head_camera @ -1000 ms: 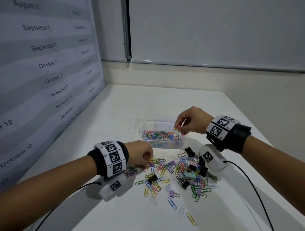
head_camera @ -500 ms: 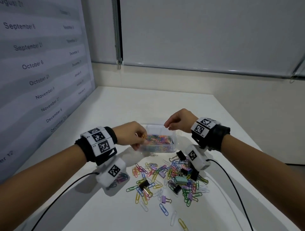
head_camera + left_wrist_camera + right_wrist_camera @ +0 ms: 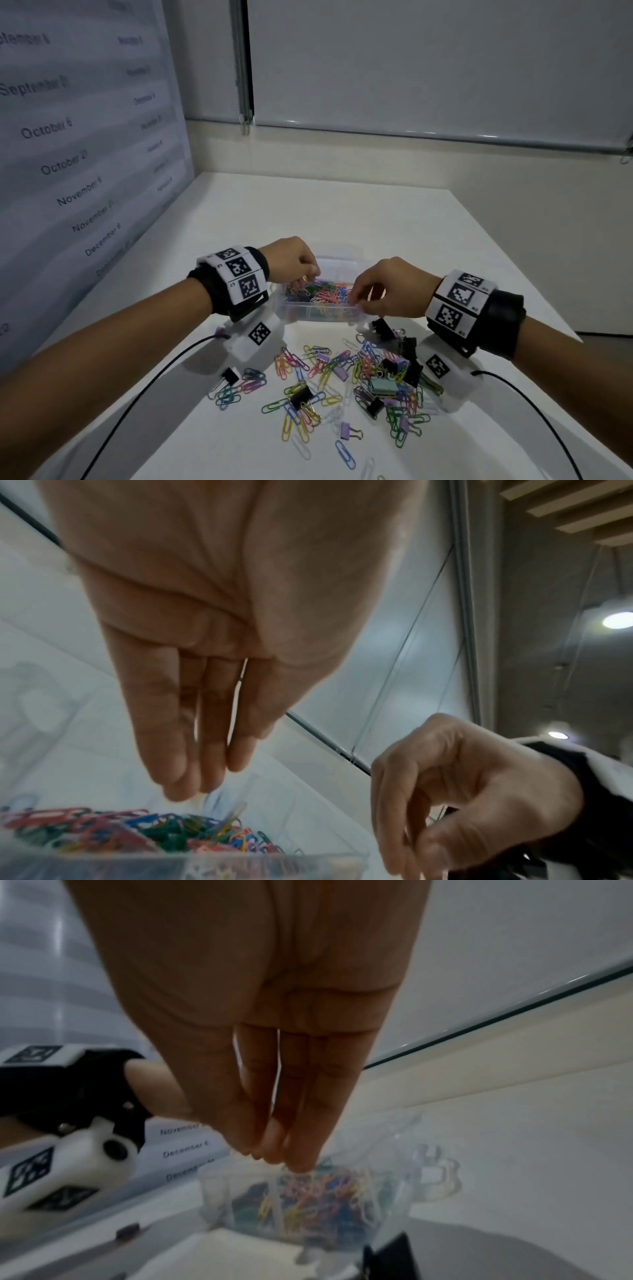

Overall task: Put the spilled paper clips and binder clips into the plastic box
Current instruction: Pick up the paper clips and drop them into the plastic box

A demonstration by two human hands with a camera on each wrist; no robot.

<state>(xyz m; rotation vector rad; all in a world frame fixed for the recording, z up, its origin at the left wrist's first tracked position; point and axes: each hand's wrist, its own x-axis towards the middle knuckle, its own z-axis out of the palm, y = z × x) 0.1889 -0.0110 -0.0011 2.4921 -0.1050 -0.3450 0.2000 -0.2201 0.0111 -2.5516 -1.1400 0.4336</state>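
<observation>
A clear plastic box (image 3: 342, 255) sits mid-table, holding colourful paper clips (image 3: 325, 294). In front of it lies a spilled pile of paper clips (image 3: 308, 363) mixed with binder clips: a mint one (image 3: 382, 387), black ones (image 3: 301, 395) and a purple one (image 3: 346, 430). My left hand (image 3: 310, 277) hovers over the box's left part with straight fingers (image 3: 178, 764) pointing down, and a blurred clip (image 3: 236, 810) is just under them. My right hand (image 3: 356, 301) hangs over the box's front right edge, its fingers (image 3: 301, 1137) together and pointing down, with nothing seen in them.
A wall panel printed with dates (image 3: 78, 164) borders the table on the left. Black cables (image 3: 144, 387) trail from both wrist cameras across the white table (image 3: 342, 212). A black binder clip (image 3: 230, 375) and a few paper clips lie apart, left of the pile.
My left hand rose from the pile with clips, moved over the box and straightened its fingers. My right hand moved from above the box back to its front edge.
</observation>
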